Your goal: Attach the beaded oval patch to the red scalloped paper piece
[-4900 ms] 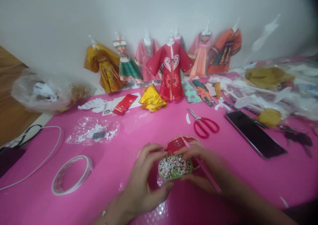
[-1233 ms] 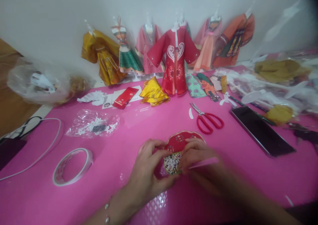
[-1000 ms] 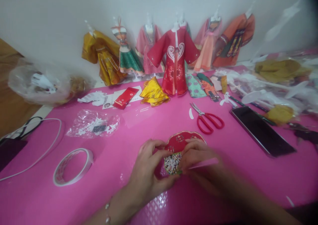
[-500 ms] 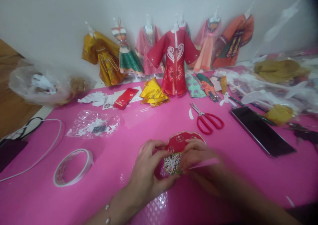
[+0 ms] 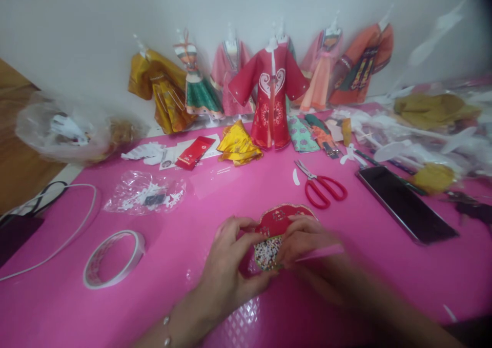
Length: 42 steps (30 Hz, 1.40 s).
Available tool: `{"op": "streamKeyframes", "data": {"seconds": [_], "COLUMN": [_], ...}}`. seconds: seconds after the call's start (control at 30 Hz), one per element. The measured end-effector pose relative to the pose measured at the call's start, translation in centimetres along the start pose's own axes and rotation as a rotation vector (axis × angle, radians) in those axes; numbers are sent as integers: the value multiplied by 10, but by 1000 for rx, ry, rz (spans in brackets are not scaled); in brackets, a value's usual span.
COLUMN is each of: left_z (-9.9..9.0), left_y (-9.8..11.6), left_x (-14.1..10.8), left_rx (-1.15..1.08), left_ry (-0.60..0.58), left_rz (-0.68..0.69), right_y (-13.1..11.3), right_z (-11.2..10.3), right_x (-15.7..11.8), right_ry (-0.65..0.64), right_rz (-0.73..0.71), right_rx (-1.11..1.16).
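Note:
A small floral-speckled piece (image 5: pixel 266 254), light with dark dots, lies between my two hands near the front of the table. The thumb and fingers of my left hand (image 5: pixel 230 266) are closed round its left side. At its right edge my right hand (image 5: pixel 307 243) is pinched, fingertips on the piece. A thin pink strip (image 5: pixel 321 252) sticks out from the right hand; its other end is hidden by the fingers. Just beyond both hands lies a red scalloped fabric piece (image 5: pixel 280 220) with a patterned trim, partly covered by the fingers.
Red-handled scissors (image 5: pixel 321 186) lie behind the hands, with a phone (image 5: pixel 405 202) to their right. On the left are a tape roll (image 5: pixel 114 260) and a plastic bag of white parts (image 5: pixel 148 191). Small dressed doll forms, one in a red robe (image 5: pixel 271 94), line the wall.

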<state>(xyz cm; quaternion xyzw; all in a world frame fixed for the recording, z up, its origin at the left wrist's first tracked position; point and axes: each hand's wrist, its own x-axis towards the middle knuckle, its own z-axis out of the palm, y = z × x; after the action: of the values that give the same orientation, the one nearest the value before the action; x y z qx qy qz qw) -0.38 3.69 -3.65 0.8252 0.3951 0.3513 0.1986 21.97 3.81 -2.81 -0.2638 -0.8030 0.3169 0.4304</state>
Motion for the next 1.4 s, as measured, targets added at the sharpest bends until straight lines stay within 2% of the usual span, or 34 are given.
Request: {"op": "streamKeyframes", "data": {"seconds": [0.67,1.23,1.4], "left_z": [-1,-4,-6], "left_y": [3,3,-1], "left_x": [1,4,4], "left_rx": [-1,-1,25], "left_ry": [-3,-26,8], "left_rz": [7,-15,-62], "right_y": [-6,-2,3], "right_z": [-3,-2,-4], "right_x": [1,-3,-5], "right_ry": [-51,56,95], "right_rz": [40,117,123], "right_rx": [-13,-5,23]}}
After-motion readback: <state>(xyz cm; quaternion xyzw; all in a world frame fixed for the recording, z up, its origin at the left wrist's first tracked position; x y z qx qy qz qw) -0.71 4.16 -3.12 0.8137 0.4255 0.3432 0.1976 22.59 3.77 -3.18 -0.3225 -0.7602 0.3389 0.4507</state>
